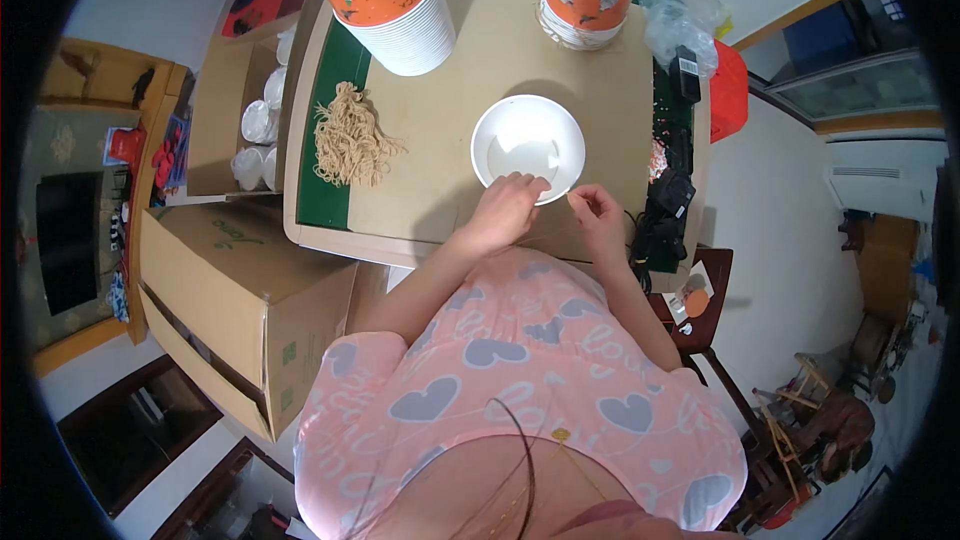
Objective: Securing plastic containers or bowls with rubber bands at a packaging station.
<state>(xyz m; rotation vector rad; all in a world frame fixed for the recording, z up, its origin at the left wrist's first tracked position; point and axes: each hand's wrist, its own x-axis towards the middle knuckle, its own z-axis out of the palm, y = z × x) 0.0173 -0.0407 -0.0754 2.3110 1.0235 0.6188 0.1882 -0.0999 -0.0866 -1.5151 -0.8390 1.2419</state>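
A round white bowl or tub (500,130) stands on the brown board in front of me, its open side facing up. My left hand (508,208) is closed at its near rim, with the fingertips over the edge. Just right of the rim, my right hand (598,220) is held in a pinch. Whatever lies between its fingertips is too small to make out. A loose heap of beige strings (350,138) lies to the left. Behind the bowl stand two stacks of white tubs, a taller left stack (405,35) and a right stack (590,2), each with an orange printed tub on top.
Black adapters and cables (668,195) and a crumpled clear plastic bag (685,15) line the table's right side. A large cardboard box (240,290) stands at the left. Beyond it, an open carton (222,110) holds white wrapped items. A dark red stool (708,290) is at the right.
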